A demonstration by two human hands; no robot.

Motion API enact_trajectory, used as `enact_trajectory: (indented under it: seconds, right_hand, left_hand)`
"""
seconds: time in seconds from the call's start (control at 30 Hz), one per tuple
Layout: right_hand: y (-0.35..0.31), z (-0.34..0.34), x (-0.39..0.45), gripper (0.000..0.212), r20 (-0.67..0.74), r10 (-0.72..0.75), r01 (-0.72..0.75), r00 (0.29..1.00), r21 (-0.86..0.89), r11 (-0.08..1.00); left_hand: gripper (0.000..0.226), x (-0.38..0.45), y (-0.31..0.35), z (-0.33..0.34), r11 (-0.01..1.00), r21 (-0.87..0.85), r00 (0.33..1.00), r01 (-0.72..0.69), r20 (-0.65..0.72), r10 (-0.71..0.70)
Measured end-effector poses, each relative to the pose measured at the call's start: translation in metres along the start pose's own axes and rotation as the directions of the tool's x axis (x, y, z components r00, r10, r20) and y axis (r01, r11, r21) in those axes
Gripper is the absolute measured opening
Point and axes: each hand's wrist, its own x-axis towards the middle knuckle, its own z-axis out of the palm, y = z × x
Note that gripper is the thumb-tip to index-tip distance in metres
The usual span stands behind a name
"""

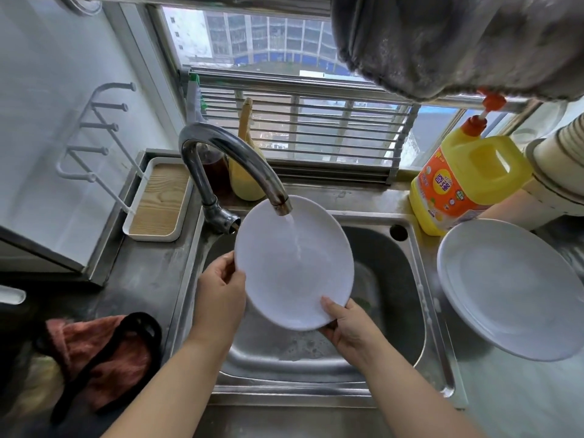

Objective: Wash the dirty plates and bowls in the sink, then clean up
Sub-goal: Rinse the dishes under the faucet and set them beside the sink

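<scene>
A white plate (284, 273) is held tilted over the steel sink (414, 279), under the curved faucet (227, 156). Water runs from the spout onto the plate's face. My left hand (219, 295) grips the plate's left rim, thumb on the front. My right hand (346, 324) grips the lower right rim, thumb on the front. A second white plate (512, 289) lies on the counter right of the sink.
A yellow detergent jug (467, 178) with an orange pump stands behind the right plate. A stack of bowls (562, 153) sits at far right. A reddish cloth (104, 352) lies on the left counter, near a wood-lined tray (161, 200). A grey cloth (458, 42) hangs overhead.
</scene>
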Motion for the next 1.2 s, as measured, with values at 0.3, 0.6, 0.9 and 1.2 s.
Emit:
enact_trajectory:
  seconds: [0.3, 0.6, 0.9, 1.2]
  right_hand:
    - [-0.011, -0.013, -0.029, 0.020, -0.028, -0.064, 0.053, 0.998, -0.296, 0.954]
    - [-0.049, -0.025, -0.056, 0.013, -0.097, -0.323, 0.140, 0.941, -0.760, 0.635]
    - [-0.035, -0.023, -0.043, 0.071, 0.528, -0.602, 0.176, 0.600, -0.820, -0.544]
    - [-0.007, -0.040, -0.032, 0.073, 0.519, -0.642, 0.388, 0.565, -0.853, -0.348]
  left_hand:
    - [0.026, -0.031, -0.028, -0.018, 0.990, 0.003, 0.988, 0.141, -0.060, -0.140]
    - [0.018, -0.037, -0.063, 0.001, 0.892, 0.163, 0.892, 0.422, 0.102, -0.440]
    - [0.037, -0.008, -0.003, 0.043, 0.763, -0.312, 0.817, 0.566, 0.336, -0.468]
    - [0.015, -0.011, -0.021, 0.027, 0.589, -0.536, 0.792, 0.605, 0.325, -0.517]
